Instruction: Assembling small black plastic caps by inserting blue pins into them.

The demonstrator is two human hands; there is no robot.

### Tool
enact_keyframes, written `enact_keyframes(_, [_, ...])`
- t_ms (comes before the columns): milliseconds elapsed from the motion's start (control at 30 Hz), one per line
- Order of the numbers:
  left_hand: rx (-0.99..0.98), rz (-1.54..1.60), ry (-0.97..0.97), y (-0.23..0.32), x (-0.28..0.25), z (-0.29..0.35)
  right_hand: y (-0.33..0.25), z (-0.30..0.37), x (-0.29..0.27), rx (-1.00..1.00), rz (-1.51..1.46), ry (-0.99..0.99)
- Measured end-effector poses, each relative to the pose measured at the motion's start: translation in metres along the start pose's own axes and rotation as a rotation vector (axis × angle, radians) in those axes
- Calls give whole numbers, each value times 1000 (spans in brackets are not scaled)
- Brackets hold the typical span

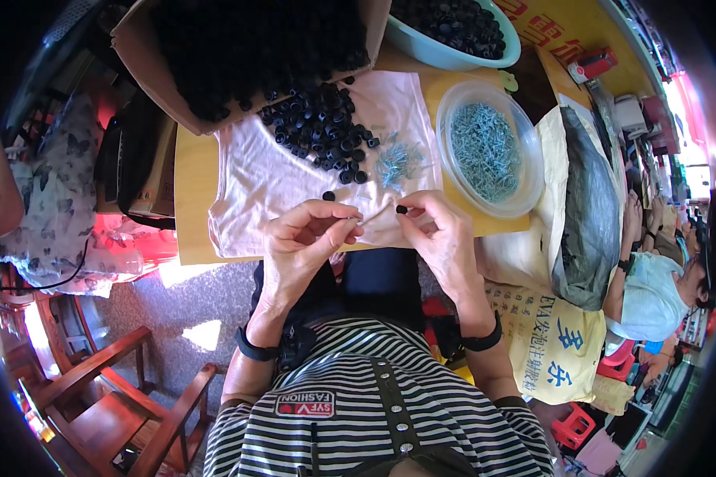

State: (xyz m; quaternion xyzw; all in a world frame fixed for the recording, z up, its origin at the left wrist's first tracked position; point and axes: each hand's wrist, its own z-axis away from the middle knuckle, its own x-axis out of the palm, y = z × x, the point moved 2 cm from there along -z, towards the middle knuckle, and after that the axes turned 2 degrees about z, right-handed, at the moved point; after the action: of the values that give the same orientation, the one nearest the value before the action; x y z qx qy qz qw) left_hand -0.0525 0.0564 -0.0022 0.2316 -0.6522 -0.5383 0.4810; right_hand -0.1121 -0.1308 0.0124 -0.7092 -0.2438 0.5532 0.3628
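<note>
My right hand (439,233) pinches a small black cap (402,209) between thumb and fingertip, just above the near edge of a pale pink cloth (250,187). Opposite it, my left hand (306,238) is closed at the fingertips around something pale and tiny that I cannot make out. The hands are a short gap apart. One loose black cap (328,195) lies beyond my left fingers. Farther back on the cloth is a heap of black caps (318,127). To its right sits a small pile of thin, light-blue stick-like pieces (398,163).
A round clear tub (445,171) of the blue pieces stands on the table at right. Behind are a cardboard box (139,52) and a pale green basin (422,49), both holding black pieces. Wooden chairs (111,413) stand at lower left; another person (652,294) sits at right.
</note>
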Motion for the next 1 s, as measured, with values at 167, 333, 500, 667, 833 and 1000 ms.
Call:
enact_keyframes(167, [-57,91,4,-2,15,-3,-26,7,-12,90,-269,-39])
enact_keyframes(333, [-28,144,-47,-1,21,-6,-36,7,-17,55,-449,-47])
enact_keyframes(500, [-51,177,-50,1,25,-7,-36,9,-15,63,-633,-23])
enact_keyframes(667, [-81,141,-37,3,24,-6,-38,9,-17,64,-634,-65])
enact_keyframes(833, [-31,32,-24,8,20,-7,-36,6,-13,37,-628,-68])
enact_keyframes(1000, [314,-395,-79,24,19,-4,-30,4,-9,52,-709,-88])
